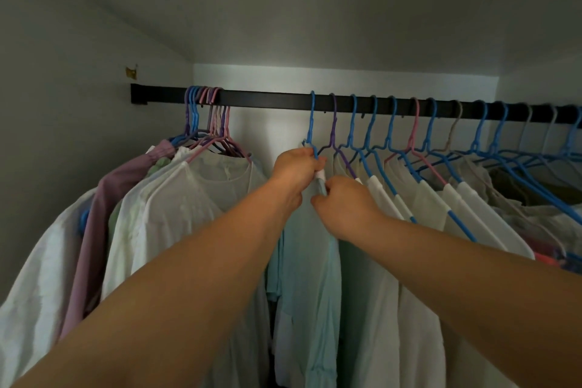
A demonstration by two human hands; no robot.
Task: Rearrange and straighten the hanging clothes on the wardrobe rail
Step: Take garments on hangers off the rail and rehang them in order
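Note:
A black rail [271, 101] runs across the wardrobe. A bunch of blue, purple and pink hangers [206, 123] with white and mauve garments is pushed to its left end. A spread row of mostly blue hangers [441, 142] with white clothes fills the right. Between them a blue hanger [311, 123] carries a pale turquoise garment [311, 261]. My left hand [294, 167] grips this hanger at its shoulder. Just below it, my right hand [343, 205] pinches the garment's shoulder edge on the hanger arm.
The wardrobe's left wall [63, 104] stands close beside the bunched clothes. A bare stretch of rail lies between the left bunch and the blue hanger. The white back wall [271, 135] shows through that gap.

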